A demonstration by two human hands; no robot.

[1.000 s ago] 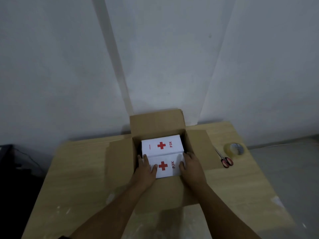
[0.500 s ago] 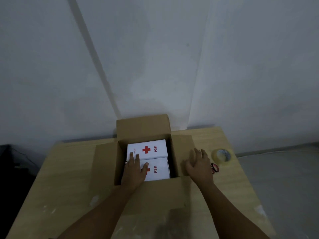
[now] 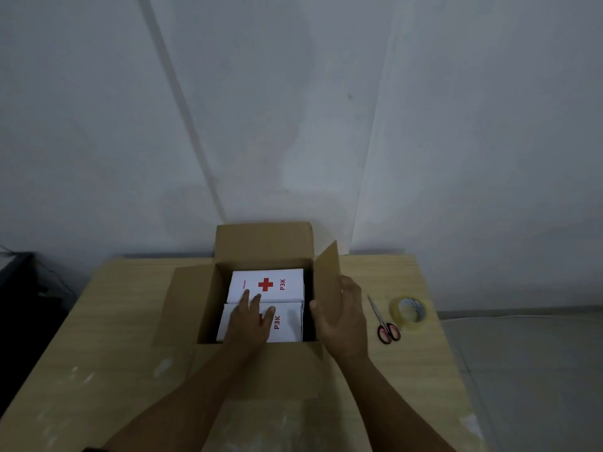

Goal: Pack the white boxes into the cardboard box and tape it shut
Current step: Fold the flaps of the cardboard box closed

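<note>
An open cardboard box (image 3: 264, 246) stands on the wooden table (image 3: 107, 321). Two white boxes with red crosses lie flat inside it: the far white box (image 3: 287, 285) and the near white box (image 3: 288, 324). My left hand (image 3: 249, 321) rests flat on the near white box, fingers spread and reaching onto the far one. My right hand (image 3: 342, 316) grips the box's right flap (image 3: 326, 275), which is lifted upright. The left flap (image 3: 186, 298) and the near flap (image 3: 261, 370) lie folded outward.
A roll of clear tape (image 3: 409, 311) and red-handled scissors (image 3: 383, 322) lie on the table to the right of the cardboard box. A white wall rises right behind the table. A dark object sits at the far left, off the table.
My right hand took hold of the right flap and raised it from flat to upright. My left hand stayed pressed on the near white box.
</note>
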